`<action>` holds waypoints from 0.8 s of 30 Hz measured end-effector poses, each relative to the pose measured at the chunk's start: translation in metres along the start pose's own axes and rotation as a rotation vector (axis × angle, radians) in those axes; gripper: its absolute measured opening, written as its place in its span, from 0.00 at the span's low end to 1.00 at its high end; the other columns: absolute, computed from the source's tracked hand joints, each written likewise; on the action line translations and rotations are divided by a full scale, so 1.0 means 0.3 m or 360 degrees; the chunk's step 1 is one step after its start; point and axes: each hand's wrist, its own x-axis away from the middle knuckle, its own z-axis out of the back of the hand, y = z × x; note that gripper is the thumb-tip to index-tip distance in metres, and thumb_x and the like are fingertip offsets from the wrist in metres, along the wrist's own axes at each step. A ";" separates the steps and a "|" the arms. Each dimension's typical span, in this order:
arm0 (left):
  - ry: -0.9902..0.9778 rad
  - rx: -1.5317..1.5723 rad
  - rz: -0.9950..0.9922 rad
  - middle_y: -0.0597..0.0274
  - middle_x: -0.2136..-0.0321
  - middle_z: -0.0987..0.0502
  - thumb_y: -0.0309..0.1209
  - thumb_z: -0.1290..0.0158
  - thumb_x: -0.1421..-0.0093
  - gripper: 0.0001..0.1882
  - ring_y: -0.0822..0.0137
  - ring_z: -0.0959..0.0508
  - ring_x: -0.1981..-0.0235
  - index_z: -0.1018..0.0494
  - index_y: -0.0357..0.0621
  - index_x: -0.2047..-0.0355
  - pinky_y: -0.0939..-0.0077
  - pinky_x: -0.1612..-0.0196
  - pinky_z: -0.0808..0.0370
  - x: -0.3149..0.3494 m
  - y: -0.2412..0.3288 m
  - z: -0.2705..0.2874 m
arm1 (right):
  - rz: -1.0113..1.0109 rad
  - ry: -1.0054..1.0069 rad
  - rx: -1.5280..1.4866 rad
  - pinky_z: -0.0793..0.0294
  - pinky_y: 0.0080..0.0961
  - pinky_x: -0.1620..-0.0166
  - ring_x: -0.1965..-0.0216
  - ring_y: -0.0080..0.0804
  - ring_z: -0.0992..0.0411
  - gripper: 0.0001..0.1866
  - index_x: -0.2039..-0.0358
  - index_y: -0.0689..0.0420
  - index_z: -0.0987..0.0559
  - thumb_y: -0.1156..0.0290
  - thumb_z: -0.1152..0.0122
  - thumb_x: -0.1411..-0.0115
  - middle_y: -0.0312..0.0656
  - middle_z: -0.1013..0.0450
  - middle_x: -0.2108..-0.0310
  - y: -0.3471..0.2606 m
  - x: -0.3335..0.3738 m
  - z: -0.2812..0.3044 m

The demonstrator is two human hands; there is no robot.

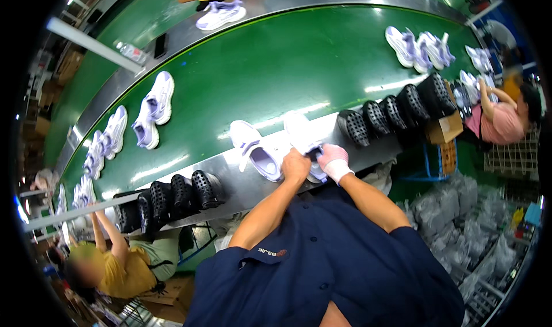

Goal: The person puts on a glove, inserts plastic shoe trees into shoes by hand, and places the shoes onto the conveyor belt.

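Directly in front of me a white and lavender sneaker lies with its toe pointing away, on the near edge of the belt. My bare left hand is closed around its left side. My right hand, in a pale pink and white glove, grips the right side near the opening. Something dark shows in the opening between my hands; what it is I cannot make out. Just left of it, a matching sneaker rests with its opening upward and its strap sticking out, touched by neither hand.
Black perforated shoe-shaped forms stand along the metal ledge, some left and some right. The green belt carries more sneakers. Co-workers sit on both sides, and another is across the belt. A bottle and phone lie on the far rail.
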 end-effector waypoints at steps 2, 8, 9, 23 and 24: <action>-0.0229 0.0005 -0.0346 0.32 0.68 0.19 0.43 0.38 0.43 0.28 0.34 0.18 0.63 0.29 0.33 0.51 0.42 0.57 0.23 0.064 0.010 0.090 | -0.0034 -0.0053 -0.0019 0.23 0.48 0.50 0.55 0.54 0.21 0.17 0.61 0.57 0.16 0.58 0.40 0.43 0.55 0.20 0.59 0.038 -0.018 -0.013; -0.0148 -0.0498 -0.0184 0.39 0.72 0.20 0.46 0.40 0.40 0.31 0.41 0.18 0.69 0.30 0.39 0.44 0.49 0.66 0.21 0.309 0.006 0.416 | 0.0031 0.0012 0.0094 0.23 0.49 0.53 0.57 0.56 0.21 0.16 0.66 0.57 0.16 0.57 0.40 0.44 0.55 0.20 0.63 -0.007 0.008 0.021; -0.0084 -0.0557 -0.0217 0.40 0.70 0.21 0.47 0.39 0.41 0.31 0.40 0.19 0.68 0.29 0.41 0.43 0.50 0.65 0.22 0.291 -0.038 0.380 | 0.0038 0.0012 0.0101 0.23 0.49 0.53 0.58 0.56 0.21 0.16 0.66 0.57 0.16 0.57 0.40 0.44 0.55 0.20 0.63 -0.001 -0.012 0.022; 0.1340 -0.0307 -0.0368 0.45 0.52 0.23 0.29 0.39 0.41 0.23 0.45 0.24 0.50 0.27 0.35 0.47 0.55 0.46 0.26 0.528 -0.325 0.857 | 0.0633 0.0222 -0.0343 0.23 0.33 0.54 0.61 0.40 0.20 0.17 0.55 0.62 0.18 0.62 0.37 0.36 0.51 0.19 0.62 0.053 0.091 0.208; 0.1517 -0.0407 -0.0247 0.45 0.52 0.23 0.29 0.39 0.41 0.21 0.45 0.24 0.50 0.27 0.34 0.48 0.55 0.46 0.27 0.544 -0.376 0.937 | 0.0611 0.0204 -0.0489 0.23 0.30 0.55 0.63 0.36 0.20 0.15 0.55 0.62 0.18 0.64 0.37 0.36 0.49 0.19 0.63 0.032 0.118 0.245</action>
